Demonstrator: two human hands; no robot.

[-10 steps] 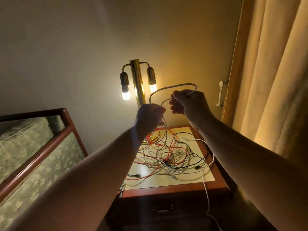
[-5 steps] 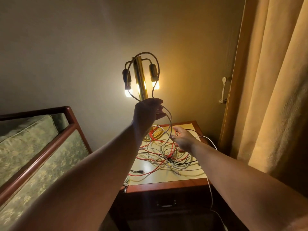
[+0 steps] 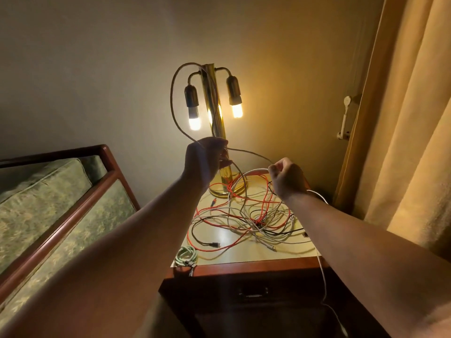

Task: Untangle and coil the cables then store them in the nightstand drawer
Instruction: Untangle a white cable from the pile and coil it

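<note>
L hand point(image 3: 207, 159) grips a looped grey cable point(image 3: 171, 98) held up before the lamp point(image 3: 234, 93); R hand point(image 3: 288, 178) pinches it further along. Other cables point(image 3: 244, 215) lie tangled on worktop point(image 3: 234, 254), drawer point(image 3: 253, 292) shut.

Red, white, blk cables point(image 3: 246, 215); mint coil point(image 3: 186, 256); brass lamp point(image 3: 214, 132)

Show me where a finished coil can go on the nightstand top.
Bare strip at the nightstand front edge, between the mint coil and the white cable hanging off the right. The middle, back to the lamp base, is crowded with tangled cables.
</note>
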